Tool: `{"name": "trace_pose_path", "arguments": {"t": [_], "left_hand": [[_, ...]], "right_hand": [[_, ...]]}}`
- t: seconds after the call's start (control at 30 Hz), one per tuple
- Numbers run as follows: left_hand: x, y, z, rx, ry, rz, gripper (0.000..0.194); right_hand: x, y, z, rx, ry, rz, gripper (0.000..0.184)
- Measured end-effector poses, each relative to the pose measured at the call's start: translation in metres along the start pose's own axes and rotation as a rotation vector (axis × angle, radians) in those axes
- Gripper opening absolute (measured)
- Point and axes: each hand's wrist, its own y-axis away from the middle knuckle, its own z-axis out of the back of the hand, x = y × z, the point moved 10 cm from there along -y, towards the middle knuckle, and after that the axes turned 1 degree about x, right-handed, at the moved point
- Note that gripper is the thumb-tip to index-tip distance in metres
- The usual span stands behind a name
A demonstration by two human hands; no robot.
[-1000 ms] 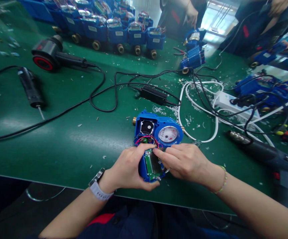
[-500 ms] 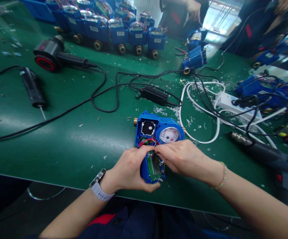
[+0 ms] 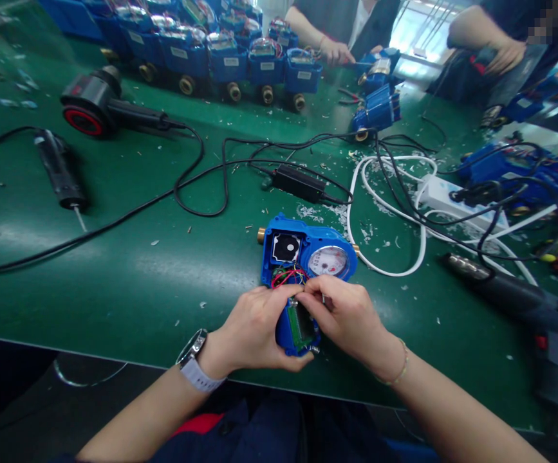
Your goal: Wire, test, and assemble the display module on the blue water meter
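A blue water meter (image 3: 327, 262) with a round dial and brass ends lies on the green table, its square compartment uncovered. Red and other thin wires (image 3: 289, 276) run from that compartment toward a blue cover with a green circuit board (image 3: 299, 326) on it. My left hand (image 3: 254, 328) is wrapped round the cover's left side, thumb at its top edge and fingers at its lower end. At the cover's upper right, my right hand (image 3: 344, 312) has thumb and forefinger pinched together. Whatever lies between those fingertips, perhaps a wire, is hidden.
An electric screwdriver (image 3: 59, 170) and a heat gun (image 3: 98, 106) lie on the left, another heat gun (image 3: 515, 302) on the right. Cables and a power strip (image 3: 457, 202) spread behind the meter. Several blue meters (image 3: 230, 61) stand at the back; co-workers' hands (image 3: 334, 50) are beyond.
My right hand has turned and drawn its wrist nearer, its pinch staying by the cover's top. The cover is slightly tilted. Across the table, co-workers' arms have moved.
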Motion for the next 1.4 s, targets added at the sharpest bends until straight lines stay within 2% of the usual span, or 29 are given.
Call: {"name": "trace_pose_path", "arguments": {"t": [0.23, 0.37, 0.5, 0.73, 0.9, 1.0, 1.17, 1.23, 1.3, 1.4], "left_hand": [[-0.008, -0.002, 0.008, -0.064, 0.007, -0.053, 0.075], [-0.012, 0.0, 0.011, -0.096, 0.004, -0.092, 0.079], [-0.012, 0.001, 0.008, -0.099, 0.005, -0.1, 0.078], [-0.007, 0.002, 0.011, -0.113, 0.077, -0.057, 0.073], [-0.003, 0.001, 0.009, -0.084, 0.088, -0.01, 0.074], [-0.003, 0.001, 0.006, -0.064, 0.087, -0.01, 0.076], [-0.001, 0.002, 0.003, -0.038, 0.119, 0.01, 0.077], [0.001, 0.002, 0.003, -0.033, 0.142, 0.03, 0.077], [0.002, 0.003, 0.004, -0.036, 0.161, 0.042, 0.077], [0.004, 0.003, 0.006, -0.045, 0.186, 0.047, 0.076]], "right_hand": [[-0.021, 0.005, -0.001, -0.051, -0.339, -0.323, 0.016], [-0.03, 0.012, -0.008, 0.033, -0.464, -0.461, 0.019], [-0.037, 0.017, -0.017, 0.091, -0.592, -0.523, 0.026], [-0.034, 0.018, -0.02, 0.074, -0.749, -0.505, 0.022], [-0.032, 0.017, -0.017, 0.071, -0.732, -0.487, 0.022], [-0.026, 0.016, -0.008, 0.048, -0.526, -0.415, 0.02], [-0.006, 0.013, 0.006, -0.013, 0.035, -0.174, 0.023], [0.001, 0.014, 0.007, -0.029, 0.135, -0.098, 0.025], [0.004, 0.015, 0.01, -0.058, 0.099, -0.074, 0.025], [-0.009, 0.019, 0.024, -0.14, -0.164, -0.187, 0.02]]}}
